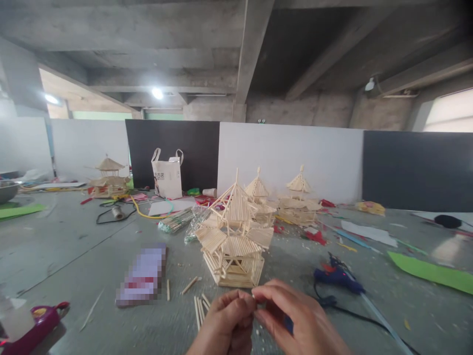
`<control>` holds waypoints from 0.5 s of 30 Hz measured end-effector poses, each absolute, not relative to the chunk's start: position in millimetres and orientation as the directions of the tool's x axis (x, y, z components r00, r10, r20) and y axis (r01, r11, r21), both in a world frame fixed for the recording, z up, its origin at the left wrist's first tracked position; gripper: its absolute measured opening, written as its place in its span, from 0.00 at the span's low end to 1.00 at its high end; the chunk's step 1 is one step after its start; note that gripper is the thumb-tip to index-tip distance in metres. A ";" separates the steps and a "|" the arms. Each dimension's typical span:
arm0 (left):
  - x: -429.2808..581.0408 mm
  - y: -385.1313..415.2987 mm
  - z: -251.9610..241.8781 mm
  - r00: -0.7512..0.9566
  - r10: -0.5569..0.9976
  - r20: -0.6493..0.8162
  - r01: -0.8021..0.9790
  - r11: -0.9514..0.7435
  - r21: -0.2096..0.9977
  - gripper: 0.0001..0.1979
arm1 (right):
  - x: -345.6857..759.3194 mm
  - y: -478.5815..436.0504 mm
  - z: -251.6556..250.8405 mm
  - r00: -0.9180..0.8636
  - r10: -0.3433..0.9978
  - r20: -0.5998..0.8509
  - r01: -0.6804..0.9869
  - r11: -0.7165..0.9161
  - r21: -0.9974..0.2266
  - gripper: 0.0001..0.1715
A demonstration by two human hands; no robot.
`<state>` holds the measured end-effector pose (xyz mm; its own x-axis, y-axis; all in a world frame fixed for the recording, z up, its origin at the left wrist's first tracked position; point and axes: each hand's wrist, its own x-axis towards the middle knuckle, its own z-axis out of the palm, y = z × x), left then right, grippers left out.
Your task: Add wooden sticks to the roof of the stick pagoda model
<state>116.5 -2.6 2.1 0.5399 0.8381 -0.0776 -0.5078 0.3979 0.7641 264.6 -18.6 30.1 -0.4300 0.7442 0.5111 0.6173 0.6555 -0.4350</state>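
Pagoda of sticks (234, 249) stands on the worktop (92, 256) just beyond left hand (226, 324) and right hand (295, 320), each grip pinched shut, tip to tip, contents too small to tell.

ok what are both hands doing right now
left hand: closed, fingertips pinched; anything held is too small to tell
right hand: closed, fingertips pinched against the left's; same, cannot tell what
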 end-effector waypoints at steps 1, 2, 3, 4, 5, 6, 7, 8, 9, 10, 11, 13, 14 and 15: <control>116.6 -2.4 0.0 0.539 0.840 -0.063 -0.520 0.391 0.760 0.18 | 263.9 -18.1 32.5 -0.429 0.757 0.493 0.613 0.645 -0.456 0.09; 116.6 -2.2 -2.0 0.537 0.842 -0.050 -0.530 0.383 0.757 0.17 | 263.2 -17.3 34.8 -0.427 0.767 0.478 0.610 0.635 -0.474 0.08; 116.4 -2.0 -3.8 0.534 0.844 -0.042 -0.537 0.378 0.754 0.17 | 262.5 -16.3 36.7 -0.427 0.773 0.469 0.605 0.630 -0.487 0.07; 116.0 -1.7 -5.4 0.533 0.845 -0.039 -0.541 0.376 0.752 0.17 | 261.9 -14.9 38.0 -0.427 0.775 0.467 0.599 0.629 -0.495 0.07; 115.3 -1.4 -6.7 0.531 0.846 -0.039 -0.544 0.376 0.750 0.17 | 261.2 -13.3 38.5 -0.430 0.773 0.467 0.591 0.632 -0.501 0.07; 114.6 -1.0 -7.8 0.530 0.847 -0.039 -0.546 0.376 0.748 0.17 | 260.4 -11.6 38.0 -0.437 0.768 0.468 0.583 0.638 -0.503 0.07; 113.8 -0.6 -8.7 0.528 0.848 -0.037 -0.547 0.374 0.749 0.17 | 259.4 -9.9 36.6 -0.450 0.761 0.467 0.574 0.647 -0.502 0.07; 112.9 -0.1 -9.5 0.526 0.850 -0.034 -0.547 0.368 0.752 0.17 | 258.1 -8.5 34.6 -0.469 0.748 0.469 0.563 0.662 -0.494 0.08; 112.1 0.4 -10.1 0.522 0.852 -0.030 -0.546 0.361 0.756 0.17 | 256.9 -7.4 32.2 -0.491 0.728 0.479 0.551 0.685 -0.476 0.09; 111.3 0.8 -10.5 0.516 0.856 -0.028 -0.545 0.353 0.760 0.18 | 256.0 -6.8 30.1 -0.515 0.701 0.494 0.537 0.712 -0.452 0.11; 110.5 1.0 -10.5 0.507 0.861 -0.030 -0.545 0.348 0.763 0.18 | 256.1 -6.6 28.6 -0.539 0.673 0.506 0.522 0.739 -0.426 0.12; 108.7 0.5 -9.1 0.492 0.870 -0.039 -0.547 0.344 0.763 0.17 | 261.8 -7.0 29.3 -0.560 0.639 0.527 0.509 0.767 -0.390 0.15; 107.5 -0.3 -7.6 0.485 0.873 -0.046 -0.544 0.342 0.766 0.17 | 268.8 -6.9 31.6 -0.546 0.648 0.531 0.529 0.758 -0.381 0.16; 106.3 -1.6 -5.5 0.472 0.880 -0.054 -0.541 0.337 0.770 0.17 | 279.1 -6.3 34.9 -0.517 0.673 0.529 0.571 0.732 -0.372 0.15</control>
